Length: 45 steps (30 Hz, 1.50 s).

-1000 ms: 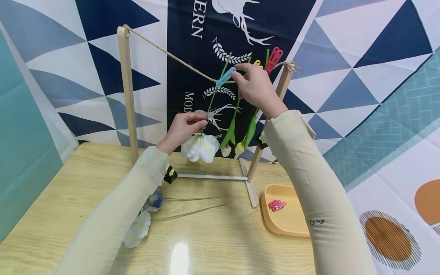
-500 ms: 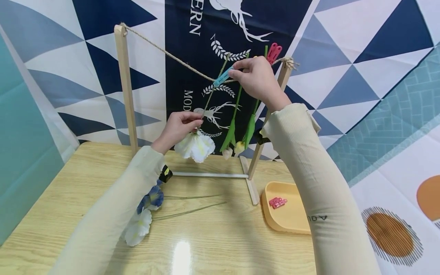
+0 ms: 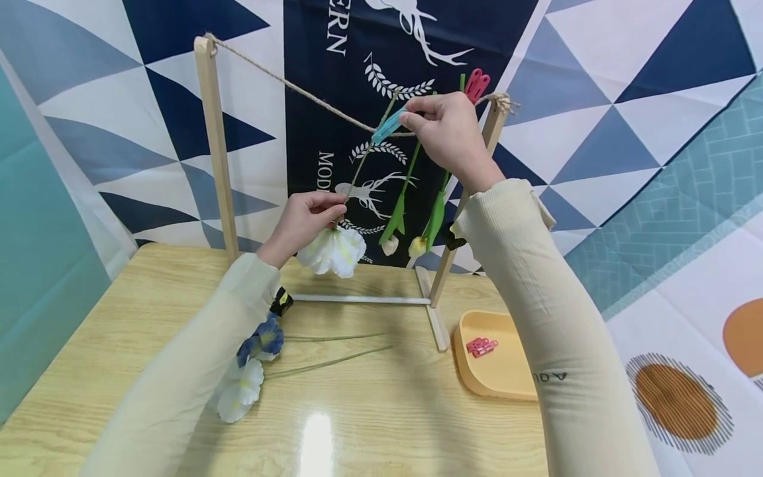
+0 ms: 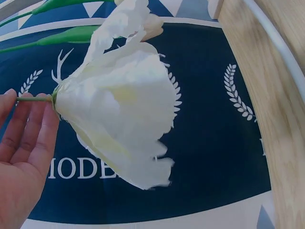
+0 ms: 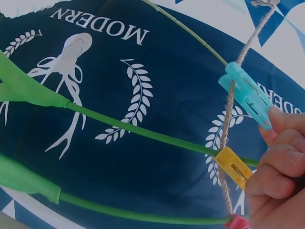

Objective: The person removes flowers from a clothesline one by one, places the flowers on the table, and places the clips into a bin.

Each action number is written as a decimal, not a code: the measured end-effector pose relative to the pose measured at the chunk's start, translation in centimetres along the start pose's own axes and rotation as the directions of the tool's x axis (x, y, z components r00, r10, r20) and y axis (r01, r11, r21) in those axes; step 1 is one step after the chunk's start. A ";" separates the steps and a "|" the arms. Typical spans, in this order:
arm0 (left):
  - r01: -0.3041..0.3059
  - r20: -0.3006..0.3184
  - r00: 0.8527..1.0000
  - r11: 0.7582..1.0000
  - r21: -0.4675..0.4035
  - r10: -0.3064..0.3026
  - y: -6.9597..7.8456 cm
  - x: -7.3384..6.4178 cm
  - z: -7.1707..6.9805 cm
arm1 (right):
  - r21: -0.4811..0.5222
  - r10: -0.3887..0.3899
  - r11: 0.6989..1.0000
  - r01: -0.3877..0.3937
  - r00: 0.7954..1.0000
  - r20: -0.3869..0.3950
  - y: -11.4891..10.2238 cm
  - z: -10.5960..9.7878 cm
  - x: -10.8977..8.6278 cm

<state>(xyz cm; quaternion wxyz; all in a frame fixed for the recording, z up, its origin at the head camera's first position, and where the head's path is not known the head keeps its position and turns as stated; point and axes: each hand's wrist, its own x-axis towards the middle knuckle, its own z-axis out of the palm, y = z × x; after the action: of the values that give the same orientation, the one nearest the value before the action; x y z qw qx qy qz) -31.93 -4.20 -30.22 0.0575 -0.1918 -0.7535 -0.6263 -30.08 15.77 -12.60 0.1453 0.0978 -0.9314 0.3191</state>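
Note:
My left hand (image 3: 306,222) pinches the stem of a white flower (image 3: 334,253) just above its bloom, which hangs upside down. In the left wrist view the wide petals (image 4: 119,105) fill the middle. My right hand (image 3: 451,136) pinches the handle end of a blue clothespin (image 3: 389,126). Its jaws lie over the rope (image 3: 298,91) and the flower's stem in the right wrist view; how firmly they clamp cannot be told. Beside it, a yellow clothespin (image 5: 233,167) holds a tulip's green stem (image 5: 143,131) on the rope. A red clothespin (image 3: 477,85) sits further right, by another tulip (image 3: 419,246).
The rope spans two wooden posts (image 3: 216,146), joined low by a white rod (image 3: 363,299). A blue flower (image 3: 268,336) and a white flower (image 3: 240,391) lie on the table (image 3: 369,417) beside my left sleeve. An orange tray (image 3: 467,377) at right holds several pink clothespins (image 3: 481,347).
My left hand has drawn the white flower slightly to the left. My right hand stays at the blue clothespin on the rope, with only a small shift. The head view has tilted a little.

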 end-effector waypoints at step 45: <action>-0.221 0.278 0.957 0.842 0.492 0.089 -1.3 -3.1 -5.6 | 0.655 0.047 0.753 0.064 0.988 -0.150 3.5 -3.4 -3.5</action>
<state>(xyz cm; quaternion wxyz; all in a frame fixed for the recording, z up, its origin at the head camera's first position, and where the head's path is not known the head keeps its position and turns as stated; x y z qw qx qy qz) -30.40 -10.51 -31.28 0.0647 -0.3054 -0.8770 -0.3653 -27.09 20.98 -13.17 0.1760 0.1212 -0.7448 0.6322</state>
